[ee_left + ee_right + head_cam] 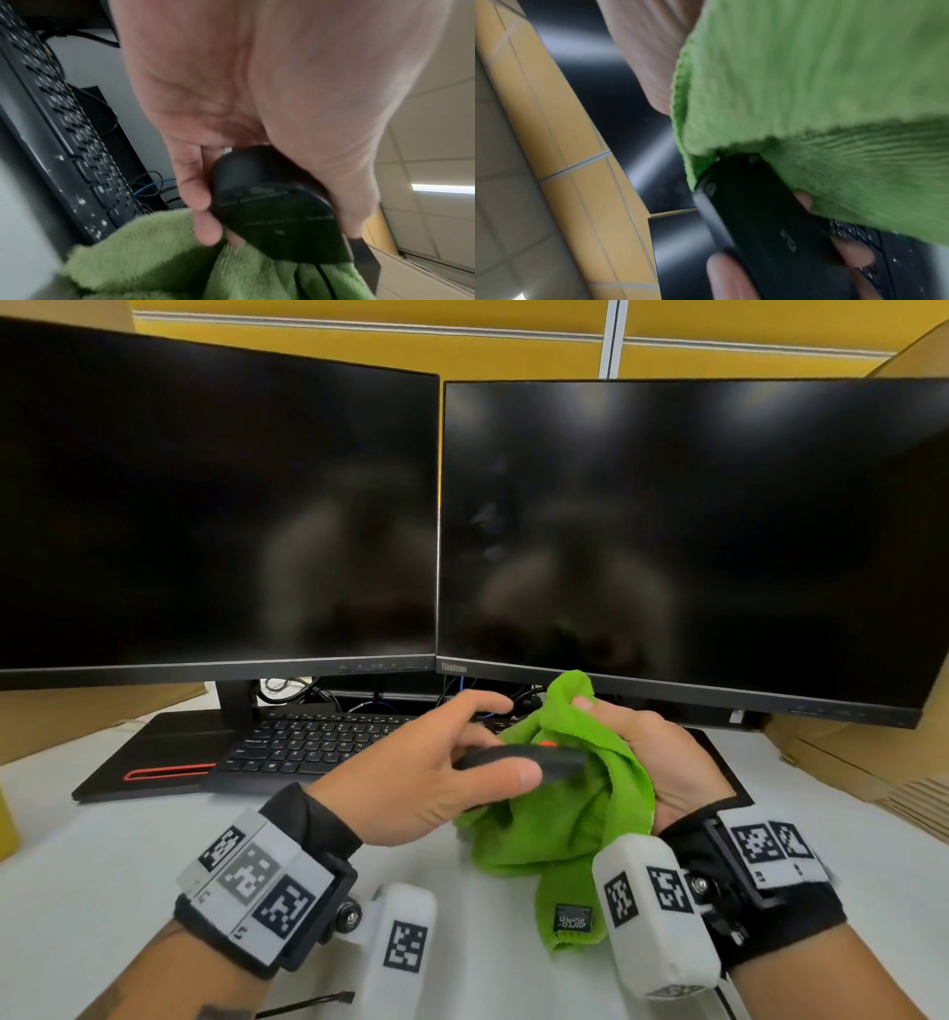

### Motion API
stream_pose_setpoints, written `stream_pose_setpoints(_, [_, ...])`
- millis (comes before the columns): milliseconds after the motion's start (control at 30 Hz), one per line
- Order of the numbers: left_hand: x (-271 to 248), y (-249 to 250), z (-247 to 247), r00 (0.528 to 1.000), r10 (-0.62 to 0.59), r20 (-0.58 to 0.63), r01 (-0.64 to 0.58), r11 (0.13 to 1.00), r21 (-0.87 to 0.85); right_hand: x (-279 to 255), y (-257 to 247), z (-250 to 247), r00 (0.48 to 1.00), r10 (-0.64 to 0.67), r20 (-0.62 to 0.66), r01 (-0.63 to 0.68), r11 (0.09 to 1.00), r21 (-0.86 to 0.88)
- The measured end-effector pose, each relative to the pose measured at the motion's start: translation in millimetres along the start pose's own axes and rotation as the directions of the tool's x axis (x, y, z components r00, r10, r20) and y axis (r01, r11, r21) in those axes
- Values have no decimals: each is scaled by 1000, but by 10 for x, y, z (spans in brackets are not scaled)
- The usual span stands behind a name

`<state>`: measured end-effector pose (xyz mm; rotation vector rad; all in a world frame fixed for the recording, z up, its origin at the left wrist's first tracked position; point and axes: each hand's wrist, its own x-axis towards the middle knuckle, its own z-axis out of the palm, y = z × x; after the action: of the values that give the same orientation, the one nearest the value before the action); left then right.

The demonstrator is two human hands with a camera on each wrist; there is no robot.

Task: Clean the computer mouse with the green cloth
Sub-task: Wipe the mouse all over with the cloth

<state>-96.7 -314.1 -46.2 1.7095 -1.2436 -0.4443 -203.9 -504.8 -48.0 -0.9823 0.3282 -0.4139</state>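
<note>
The black computer mouse (518, 759) with a red wheel is lifted above the desk, and my left hand (436, 762) grips it between thumb and fingers. Its underside (272, 205) faces the left wrist view. My right hand (652, 752) holds the green cloth (565, 814) bunched round the mouse's front end, and the rest of the cloth hangs toward the desk. In the right wrist view the cloth (808, 101) drapes over the mouse (762, 219), with the left hand's fingertips (731, 278) on its sides.
Two dark monitors (667, 531) stand close behind the hands. A black keyboard (308, 747) lies under them, with cables (292, 688) behind it. Cardboard (862, 752) stands at the right. The white desk (102, 865) lies in front.
</note>
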Motion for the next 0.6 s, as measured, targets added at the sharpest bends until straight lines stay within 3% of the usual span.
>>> stream_pose_setpoints(167, [85,-104,-53,979,-22,-204,28,999,27,8,42,3,997,-71,42,71,997,0])
stream_pose_setpoints(367, [135,-88,-52,913,-33,-407,29,999,-17,-12,-5,30,986,-163,23,162,986,23])
stream_pose_setpoints(467, [151,-56,-44,886,-15,-464,-15,998,-62,-22,39,82,983,-176,56,174,984,43])
stream_pose_setpoints(600, [119,-53,-8,902,50,-429,-53,999,5,-88,136,187,973,-154,172,153,988,17])
